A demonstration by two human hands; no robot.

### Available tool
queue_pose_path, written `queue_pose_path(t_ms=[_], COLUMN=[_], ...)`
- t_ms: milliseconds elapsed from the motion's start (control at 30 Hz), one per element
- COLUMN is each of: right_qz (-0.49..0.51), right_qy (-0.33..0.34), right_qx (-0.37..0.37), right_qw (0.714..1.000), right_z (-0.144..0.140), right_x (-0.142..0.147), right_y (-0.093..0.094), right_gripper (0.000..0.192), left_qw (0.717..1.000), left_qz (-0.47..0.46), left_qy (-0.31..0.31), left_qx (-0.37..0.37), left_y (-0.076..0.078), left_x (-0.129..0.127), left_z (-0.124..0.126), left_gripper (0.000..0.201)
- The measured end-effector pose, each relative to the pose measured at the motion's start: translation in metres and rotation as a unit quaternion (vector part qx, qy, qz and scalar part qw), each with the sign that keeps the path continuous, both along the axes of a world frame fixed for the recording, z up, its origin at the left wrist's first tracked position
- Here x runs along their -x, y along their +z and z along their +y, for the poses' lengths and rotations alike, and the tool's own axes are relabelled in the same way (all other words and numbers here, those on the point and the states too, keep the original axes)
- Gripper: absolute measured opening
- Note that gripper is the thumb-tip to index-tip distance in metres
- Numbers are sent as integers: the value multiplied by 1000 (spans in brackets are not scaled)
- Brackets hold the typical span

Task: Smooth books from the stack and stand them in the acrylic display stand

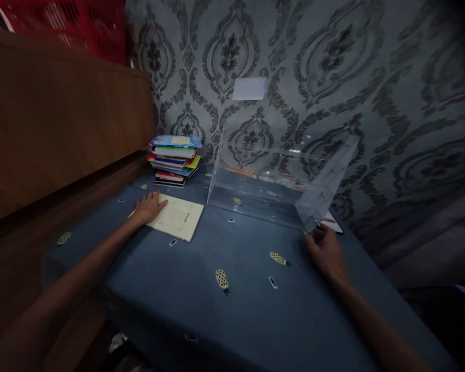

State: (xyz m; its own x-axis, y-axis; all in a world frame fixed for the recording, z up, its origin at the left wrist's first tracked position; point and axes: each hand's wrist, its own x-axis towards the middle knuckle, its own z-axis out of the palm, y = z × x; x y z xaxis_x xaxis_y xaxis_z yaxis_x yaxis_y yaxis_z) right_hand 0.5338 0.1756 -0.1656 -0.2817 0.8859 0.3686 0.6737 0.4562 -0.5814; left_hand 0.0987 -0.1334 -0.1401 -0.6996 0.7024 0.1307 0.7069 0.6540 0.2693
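A thin cream book (178,217) with a green-printed page or cover lies flat on the blue tablecloth. My left hand (149,207) rests on its left part, fingers stretched out and holding nothing. To the right stands a clear plastic rack (256,206), its panels see-through and open toward me. At the front right bottom corner of the rack, my right hand (325,250) has its fingers closed on the edge; the fingertips are partly hidden.
A pile of books (174,160) stands at the back left, near a wooden cabinet (62,113) with a red basket (70,26) on top. A white and red flat item (332,222) lies behind the rack's right end. Patterned wallpaper (232,51) covers the wall behind.
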Motion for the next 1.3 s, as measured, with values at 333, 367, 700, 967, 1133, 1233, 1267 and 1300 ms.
queue_pose_path(t_ms=[333,367,700,967,1133,1233,1267,1300], right_qz=[-5,-3,-17,-35,-136,-159,-150,-136], right_qy=[138,166,367,382,266,240,244,252], right_qx=[-88,-94,-134,-162,-174,-157,-148,-139], right_qw=[987,982,921,909,938,945,947,948], right_z=[-36,-41,-87,-91,-97,-103,-105,-107], right_x=[14,17,39,39,30,24,23,23], right_y=[8,8,16,16,14,17,17,17], right_gripper=[34,32,25,28,27,28,28,29], left_qw=[981,973,834,854,873,870,869,868], left_qz=[36,30,6,76,28,-12,-16,-14], left_qy=[-186,-225,-546,-477,-465,-485,-488,-491], left_qx=[34,31,-78,-196,-141,-92,-82,-73], left_y=[2,3,5,1,1,5,5,5], left_x=[-26,-33,-134,-170,-165,-159,-157,-156], left_z=[-22,-20,63,132,122,103,96,89], left_gripper=[56,56,41,29,30,34,37,40])
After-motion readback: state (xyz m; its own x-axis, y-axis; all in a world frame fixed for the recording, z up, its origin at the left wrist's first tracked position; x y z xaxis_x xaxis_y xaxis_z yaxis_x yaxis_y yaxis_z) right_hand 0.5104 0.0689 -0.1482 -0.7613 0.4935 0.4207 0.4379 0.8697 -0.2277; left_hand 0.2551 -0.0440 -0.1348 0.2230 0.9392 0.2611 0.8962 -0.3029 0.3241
